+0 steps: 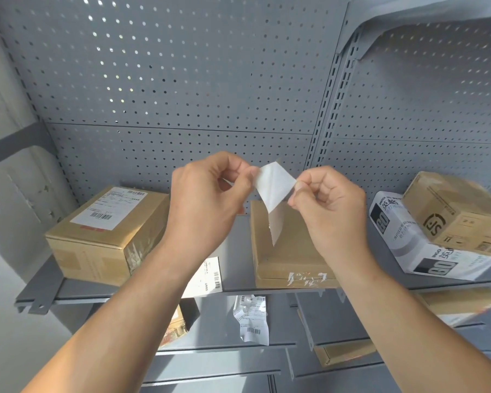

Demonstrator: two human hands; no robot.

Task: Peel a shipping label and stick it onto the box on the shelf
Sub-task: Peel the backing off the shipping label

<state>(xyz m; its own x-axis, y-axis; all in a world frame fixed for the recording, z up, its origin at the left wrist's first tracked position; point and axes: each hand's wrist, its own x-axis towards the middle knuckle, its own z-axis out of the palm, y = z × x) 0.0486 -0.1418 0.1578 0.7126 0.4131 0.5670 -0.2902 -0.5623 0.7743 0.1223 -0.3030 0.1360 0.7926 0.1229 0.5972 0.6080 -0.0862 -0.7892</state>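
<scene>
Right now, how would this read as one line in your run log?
stage: peeling | left hand: pinching label | right hand: pulling backing | plain box: unlabelled on shelf

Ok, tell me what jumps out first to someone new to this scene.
Two bare hands at centre, the left hand and right hand, pinch a white label between them, its sheets parting. Behind it on the grey shelf lies a plain brown box; a labelled box sits to the left.

A white shipping label (274, 191) is pinched between the left hand (210, 194) and right hand (328, 202), above a flat cardboard box (289, 256) on the grey shelf (233, 248)
</scene>
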